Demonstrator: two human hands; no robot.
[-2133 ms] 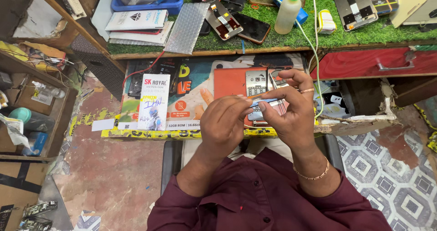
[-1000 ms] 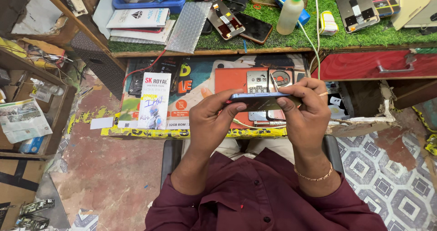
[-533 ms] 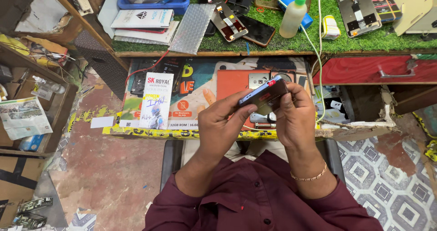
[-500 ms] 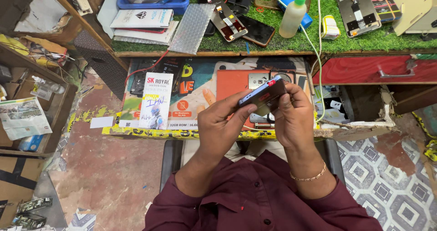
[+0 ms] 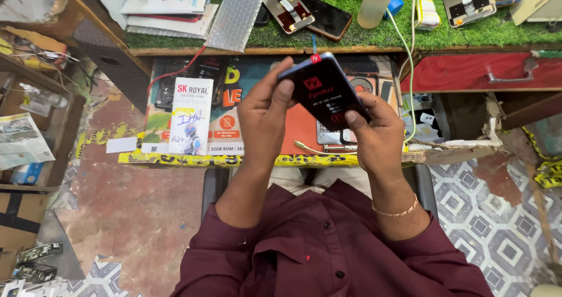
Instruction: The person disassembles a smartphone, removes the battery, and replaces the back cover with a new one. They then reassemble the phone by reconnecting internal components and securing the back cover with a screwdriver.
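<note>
handling: dark flat device (image 5: pixel 325 92), probably a small tester box or phone-type unit, label too blurry to be sure; looks rigid, light, smooth back so a bit slippery, likely fragile; best taken by the long side edges, not the face
left hand (image 5: pixel 264 111): partly curled, thumb and fingertips pinching the device's near-left edge, gripping it
right hand (image 5: pixel 374 134): cupped under the device's lower right end, thumb on its face, gripping it
device position: held tilted in the air between both hands, above the pulled-out tray (image 5: pixel 257 159)
bracelet (image 5: pixel 398 210): thin gold, on right wrist, below the device
white box (image 5: pixel 191 117): upright carton on the tray, left of the device, well apart
cable (image 5: pixel 316 150): thin, on the tray just under the device
green mat bench (image 5: pixel 351 33): behind the device
opened phone (image 5: pixel 288 7): on the bench
dark phone (image 5: pixel 325 17): on the bench, beside the opened phone
white bottle (image 5: pixel 376 3): on the bench, right of the phones
red drawer (image 5: pixel 480 72): right of the device
</note>
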